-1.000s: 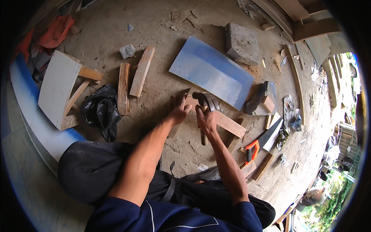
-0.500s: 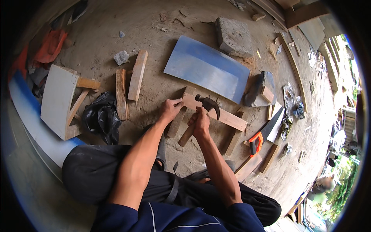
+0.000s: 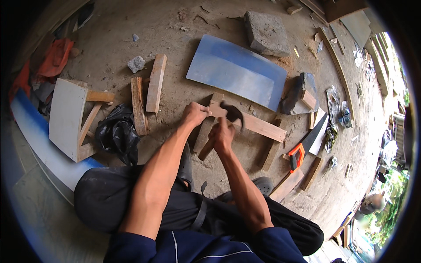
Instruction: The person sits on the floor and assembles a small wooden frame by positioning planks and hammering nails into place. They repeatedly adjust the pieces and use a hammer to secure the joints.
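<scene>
A claw hammer [image 3: 232, 115] with a dark head and wooden handle is in my right hand [image 3: 222, 133], its fingers wrapped round the handle. The head is blurred, close over the left part of a pale wooden plank [image 3: 263, 128]. That plank lies across two wooden blocks, a left block [image 3: 204, 133] and a right block [image 3: 272, 151]. My left hand [image 3: 195, 115] is closed in a pinch at the plank's left end. Whatever its fingertips hold, if anything, is too small to make out.
Beyond the plank lies a blue-grey sheet [image 3: 237, 70], with a concrete block [image 3: 266, 34] behind it. An orange-handled saw [image 3: 302, 151] rests at right. At left are wood pieces [image 3: 156, 83], a black plastic bag [image 3: 118, 133] and a white-panelled wooden frame [image 3: 68, 118].
The hammer and my right hand have shifted slightly left, and the hammer head is now blurred and turned. My left hand stays at the plank's left end. The whole view has shifted slightly.
</scene>
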`<state>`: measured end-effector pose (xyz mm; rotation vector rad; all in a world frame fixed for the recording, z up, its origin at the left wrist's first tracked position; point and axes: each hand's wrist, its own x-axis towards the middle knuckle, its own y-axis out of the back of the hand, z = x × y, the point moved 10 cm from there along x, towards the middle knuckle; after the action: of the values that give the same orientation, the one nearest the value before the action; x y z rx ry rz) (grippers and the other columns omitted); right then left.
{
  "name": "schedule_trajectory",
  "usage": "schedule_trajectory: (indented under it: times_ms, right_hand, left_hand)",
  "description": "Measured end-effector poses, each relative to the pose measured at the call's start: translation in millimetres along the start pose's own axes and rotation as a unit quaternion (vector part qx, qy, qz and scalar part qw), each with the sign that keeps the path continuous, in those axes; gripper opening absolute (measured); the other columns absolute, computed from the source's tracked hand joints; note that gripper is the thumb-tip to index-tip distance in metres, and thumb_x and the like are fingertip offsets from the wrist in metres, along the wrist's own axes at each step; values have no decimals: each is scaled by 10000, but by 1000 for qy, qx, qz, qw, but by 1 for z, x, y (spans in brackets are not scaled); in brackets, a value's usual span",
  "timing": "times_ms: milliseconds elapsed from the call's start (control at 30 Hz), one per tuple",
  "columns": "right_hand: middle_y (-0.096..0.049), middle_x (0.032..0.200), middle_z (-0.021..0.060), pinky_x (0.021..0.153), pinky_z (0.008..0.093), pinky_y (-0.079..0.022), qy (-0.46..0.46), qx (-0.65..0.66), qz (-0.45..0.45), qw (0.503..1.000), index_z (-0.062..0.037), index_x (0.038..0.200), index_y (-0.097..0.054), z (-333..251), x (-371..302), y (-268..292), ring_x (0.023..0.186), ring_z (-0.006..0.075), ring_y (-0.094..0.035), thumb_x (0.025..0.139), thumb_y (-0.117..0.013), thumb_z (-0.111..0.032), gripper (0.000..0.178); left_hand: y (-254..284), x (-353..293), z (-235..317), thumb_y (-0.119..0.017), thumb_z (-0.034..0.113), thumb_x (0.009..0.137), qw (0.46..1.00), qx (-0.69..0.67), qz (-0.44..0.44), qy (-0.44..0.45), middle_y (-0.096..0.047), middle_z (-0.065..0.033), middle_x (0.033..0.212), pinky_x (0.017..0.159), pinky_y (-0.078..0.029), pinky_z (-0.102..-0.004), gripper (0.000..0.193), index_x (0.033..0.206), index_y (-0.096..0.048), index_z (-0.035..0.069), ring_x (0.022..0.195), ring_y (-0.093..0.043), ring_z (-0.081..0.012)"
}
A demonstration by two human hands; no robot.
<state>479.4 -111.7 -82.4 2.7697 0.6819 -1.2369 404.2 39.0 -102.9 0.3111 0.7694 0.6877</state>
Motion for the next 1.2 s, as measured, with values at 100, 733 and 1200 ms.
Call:
schedule_trajectory:
  times_ms: [100,733,1200]
  right_hand:
    - [-443,534,36,382,335,-402,-2,-57,-19,998,-66,750,-485,-8,2,-7,396,169,-455,871,-598,-235,236]
    - [-621,869,197,633,409,-498,474,-418,-116,766,-60,1164,-604,-117,-58,-49,727,340,-628,878,-560,-105,294]
    - [-623,1081,228,788,419,-522,490,-467,-138,723,-64,1222,-572,-98,-42,-46,942,387,-633,829,-543,-20,396]
  left_hand:
    - [-2,0,-5,-780,281,747,998,11,-31,50,-697,-124,883,730,-509,-338,286,981,-752,118,793,-656,-225]
    - [7,-10,6,-740,315,707,992,-120,-11,-42,-707,-155,768,705,-517,-359,340,923,-744,53,745,-694,-289]
    - [0,-3,6,-741,251,763,992,-103,16,-75,-634,-62,567,511,-461,-288,230,879,-757,54,479,-588,-125]
